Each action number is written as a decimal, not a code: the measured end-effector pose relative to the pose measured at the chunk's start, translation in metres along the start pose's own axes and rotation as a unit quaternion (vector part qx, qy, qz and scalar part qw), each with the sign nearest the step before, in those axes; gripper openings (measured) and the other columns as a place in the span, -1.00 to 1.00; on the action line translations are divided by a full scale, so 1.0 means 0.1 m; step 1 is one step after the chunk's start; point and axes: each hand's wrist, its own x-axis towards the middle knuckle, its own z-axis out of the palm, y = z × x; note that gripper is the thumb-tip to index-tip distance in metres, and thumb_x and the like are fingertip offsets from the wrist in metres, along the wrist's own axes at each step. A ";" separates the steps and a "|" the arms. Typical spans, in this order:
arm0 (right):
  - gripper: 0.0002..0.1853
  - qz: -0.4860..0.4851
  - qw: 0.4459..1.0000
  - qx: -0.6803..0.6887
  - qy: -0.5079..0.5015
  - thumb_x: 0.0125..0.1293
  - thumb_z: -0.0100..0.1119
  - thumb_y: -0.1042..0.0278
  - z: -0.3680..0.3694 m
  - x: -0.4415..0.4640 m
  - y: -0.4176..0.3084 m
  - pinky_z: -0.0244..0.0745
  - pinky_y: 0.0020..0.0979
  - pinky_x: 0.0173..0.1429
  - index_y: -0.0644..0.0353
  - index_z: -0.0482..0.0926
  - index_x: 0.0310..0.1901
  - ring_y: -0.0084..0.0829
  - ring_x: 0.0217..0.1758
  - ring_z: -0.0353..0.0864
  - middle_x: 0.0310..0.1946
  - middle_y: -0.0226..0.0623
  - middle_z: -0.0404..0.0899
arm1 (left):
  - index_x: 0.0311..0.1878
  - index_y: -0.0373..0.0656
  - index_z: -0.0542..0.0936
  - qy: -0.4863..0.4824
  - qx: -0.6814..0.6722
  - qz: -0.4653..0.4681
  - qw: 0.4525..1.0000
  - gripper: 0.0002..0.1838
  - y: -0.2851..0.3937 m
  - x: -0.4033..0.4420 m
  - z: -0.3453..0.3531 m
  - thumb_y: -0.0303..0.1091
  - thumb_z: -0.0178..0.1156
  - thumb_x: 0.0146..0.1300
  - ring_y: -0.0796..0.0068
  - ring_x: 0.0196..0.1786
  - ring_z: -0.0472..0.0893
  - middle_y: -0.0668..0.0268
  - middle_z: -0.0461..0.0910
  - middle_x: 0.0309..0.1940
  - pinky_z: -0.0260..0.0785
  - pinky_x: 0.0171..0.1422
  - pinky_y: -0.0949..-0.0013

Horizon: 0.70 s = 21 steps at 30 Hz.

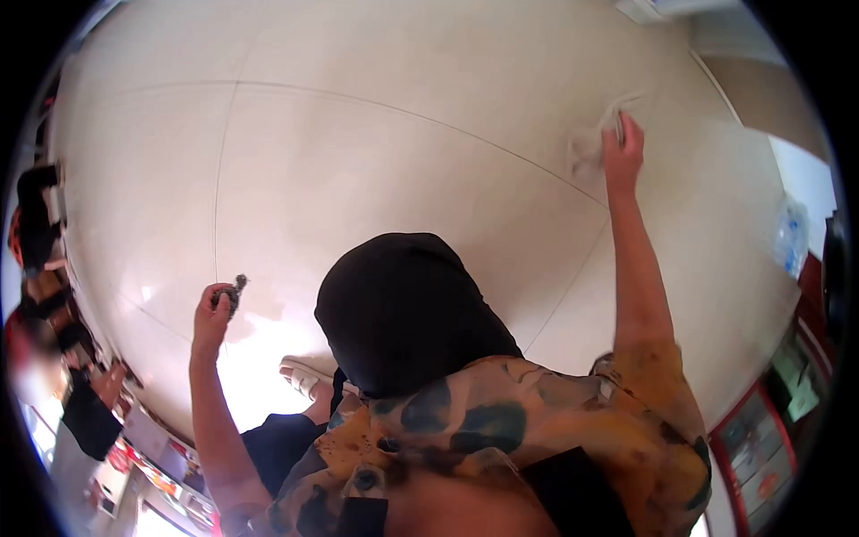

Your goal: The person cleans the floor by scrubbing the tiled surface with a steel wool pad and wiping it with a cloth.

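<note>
My left hand (209, 315) is closed around a dark grey, curly scouring pad (236, 292), which looks like steel wool. That hand is held out low over the tiled floor (358, 161), left of my knee. At the upper right my right hand (625, 154) grips a pale cloth (587, 150), bunched under the fingers and spread on the floor tiles. The cloth is slightly blurred, and part of it is hidden by the hand.
My black-clad knee (403, 304) fills the middle, with a light sandal (306, 378) beside it. Wrapped clear bottles (791, 236) stand at the right, near a red-framed glass cabinet (759, 452). Another person and several dark items line the left edge.
</note>
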 end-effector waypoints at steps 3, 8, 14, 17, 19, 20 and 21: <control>-0.50 0.064 0.972 -0.221 0.037 0.03 0.19 0.23 1.33 0.36 -0.39 0.31 -0.13 0.19 0.18 0.47 0.06 -0.12 0.14 0.40 0.05 -0.08 0.45 | -0.02 -0.17 0.50 0.054 -0.007 -0.023 0.998 -0.81 -0.29 -0.27 -0.39 -0.37 0.01 0.36 0.67 -0.29 0.43 0.44 0.50 -0.31 0.33 -0.19 0.56; -0.62 -0.185 0.917 0.198 -0.293 0.05 0.13 0.46 2.56 -0.94 -2.64 0.37 -0.07 0.05 0.12 0.49 -0.02 -0.08 -0.07 0.47 -0.11 -0.16 0.52 | -0.05 -0.20 0.49 0.112 0.045 -0.109 0.987 -0.81 -0.63 -0.98 -0.78 -0.40 0.00 0.33 0.63 -0.28 0.46 0.38 0.52 -0.30 0.36 -0.20 0.54; -0.76 -0.096 0.517 0.406 -0.747 0.21 0.09 0.46 2.23 -2.08 -3.19 0.39 -0.27 0.12 0.13 0.58 -0.08 -0.22 -0.01 0.53 -0.07 -0.17 0.55 | -0.04 -0.17 0.49 0.170 0.060 -0.137 0.974 -0.82 -0.94 -1.82 -0.87 -0.41 -0.02 0.35 0.70 -0.35 0.41 0.42 0.49 -0.33 0.28 -0.28 0.59; -0.69 -0.107 0.461 0.437 -0.764 0.20 0.13 0.51 2.22 -1.98 -3.01 0.39 -0.39 0.17 0.18 0.55 0.01 -0.33 0.08 0.52 0.03 -0.22 0.54 | -0.03 -0.16 0.50 0.191 -0.102 -0.225 0.950 -0.81 -1.52 -2.37 -0.76 -0.39 -0.04 0.39 0.71 -0.30 0.42 0.44 0.50 -0.30 0.28 -0.24 0.59; -0.60 -0.043 0.610 0.441 -0.657 0.20 0.13 0.54 2.07 -1.24 -3.14 0.41 -0.47 0.13 0.23 0.48 0.11 -0.43 0.07 0.50 0.07 -0.28 0.51 | -0.02 -0.13 0.52 0.227 -0.152 -0.245 0.930 -0.81 -2.22 -2.65 -0.61 -0.35 -0.03 0.41 0.73 -0.31 0.40 0.47 0.49 -0.32 0.28 -0.27 0.59; -0.57 -0.001 0.696 0.427 -0.577 0.20 0.13 0.55 2.17 -0.79 -3.05 0.42 -0.49 0.09 0.25 0.44 0.15 -0.47 0.03 0.51 0.05 -0.29 0.51 | -0.02 -0.11 0.52 0.239 -0.166 -0.266 0.919 -0.80 -2.59 -2.75 -0.52 -0.33 -0.03 0.41 0.72 -0.32 0.41 0.48 0.49 -0.33 0.28 -0.30 0.59; -0.54 0.046 0.770 0.405 -0.490 0.21 0.13 0.55 2.27 -0.34 -2.95 0.43 -0.51 0.05 0.27 0.41 0.18 -0.51 0.00 0.51 0.04 -0.31 0.52 | -0.03 -0.10 0.53 0.253 -0.179 -0.288 0.906 -0.80 -2.89 -2.85 -0.38 -0.30 -0.03 0.41 0.72 -0.33 0.41 0.48 0.49 -0.34 0.28 -0.32 0.58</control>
